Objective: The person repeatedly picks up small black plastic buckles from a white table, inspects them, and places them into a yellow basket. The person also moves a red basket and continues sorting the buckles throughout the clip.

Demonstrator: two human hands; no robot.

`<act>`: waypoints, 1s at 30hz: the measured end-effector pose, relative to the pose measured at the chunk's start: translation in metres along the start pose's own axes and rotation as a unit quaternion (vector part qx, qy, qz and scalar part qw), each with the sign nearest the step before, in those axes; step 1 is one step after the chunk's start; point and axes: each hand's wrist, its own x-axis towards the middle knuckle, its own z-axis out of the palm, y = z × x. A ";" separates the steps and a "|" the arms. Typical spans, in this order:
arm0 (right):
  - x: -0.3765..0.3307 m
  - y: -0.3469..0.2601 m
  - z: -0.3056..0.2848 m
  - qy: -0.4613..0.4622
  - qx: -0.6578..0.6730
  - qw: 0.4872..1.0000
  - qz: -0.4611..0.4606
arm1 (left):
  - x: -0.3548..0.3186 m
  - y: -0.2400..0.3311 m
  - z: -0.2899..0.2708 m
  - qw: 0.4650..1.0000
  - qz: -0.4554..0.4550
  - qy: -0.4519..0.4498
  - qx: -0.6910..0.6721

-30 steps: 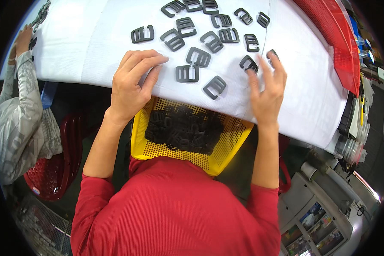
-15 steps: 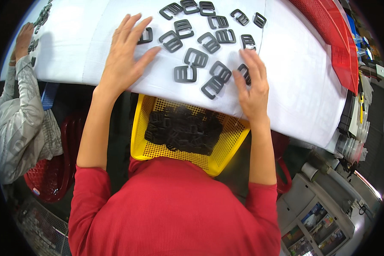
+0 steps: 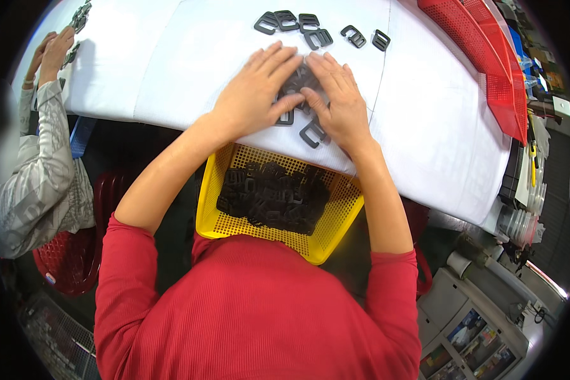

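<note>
- Dark grey, open-sided buckles (image 3: pixel 299 82) lay bunched and overlapping between two bare hands, not far in from the near edge of the tabletop (image 3: pixel 443 126); half a second earlier they were spread out with white cloth between them, so the scattered pieces had become one heap
- The left hand (image 3: pixel 250 95) had swung in from the left, fingers stretched and slightly parted, thumb pointing across the heap; it was released, cupped round the buckles without closing on any
- The right hand (image 3: pixel 341 101) had come in from the right, its fingers also long and unclenched, thumb almost meeting the other thumb, so the heap was hemmed in on both sides
- One buckle poked out below the right thumb, toward the near edge
- Six more buckles (image 3: pixel 286 19) stayed beyond the fingertips, four crowded together and two apart, so the sweep had gathered only part of the spread
- Just below the near edge sat a yellow perforated basket (image 3: pixel 345 215), holding many black pieces (image 3: pixel 272 199)
- Red perforated trays (image 3: pixel 510 104) lined the tabletop's right edge
- At its left end, a co-worker's hands (image 3: pixel 57 56) were beside small dark parts (image 3: pixel 80 18), their grip too small to tell
</note>
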 end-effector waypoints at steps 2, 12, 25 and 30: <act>-0.011 -0.012 -0.002 -0.008 0.057 0.998 0.024 | -0.016 0.013 -0.004 0.999 -0.005 -0.019 -0.031; -0.072 -0.051 -0.043 -0.037 0.161 0.984 0.067 | -0.059 0.019 -0.049 0.974 -0.031 0.011 -0.224; 0.037 0.061 0.058 0.007 -0.003 1.000 -0.013 | 0.033 -0.066 0.040 0.999 0.010 -0.024 -0.043; -0.043 -0.010 0.008 -0.080 0.111 0.991 -0.002 | -0.047 -0.019 0.005 0.981 0.092 -0.072 -0.158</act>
